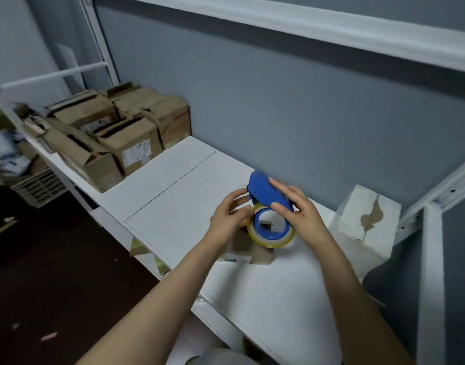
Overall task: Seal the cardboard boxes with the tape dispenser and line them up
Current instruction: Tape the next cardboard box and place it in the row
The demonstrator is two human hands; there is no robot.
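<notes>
Tape dispenser (pixel 265 192): blue body, roll of clear yellowish tape (pixel 255 234) mounted below it. It is held above the white shelf (pixel 178 196), right of centre.

Right hand (pixel 302 214): fingers wrapped over the blue body, thumb at the roll's upper rim.

Left hand (pixel 226 222): fingers curled onto the dispenser's front edge and the roll's left side. Whether it pinches a loose tape end: cannot tell.

Directly beneath the hands a small cardboard box (pixel 252 252) lies on the shelf, largely hidden by the roll and the left wrist, with a label strip at its near edge.

Just right of it is a white box (pixel 368 217) with a torn brown patch, close to the grey wall (pixel 305 114).

Far left end of the shelf: a cluster of cardboard boxes (pixel 115 138), several with flaps open, packed touching one another.

Below the shelf at left is a slatted crate (pixel 39 185).
</notes>
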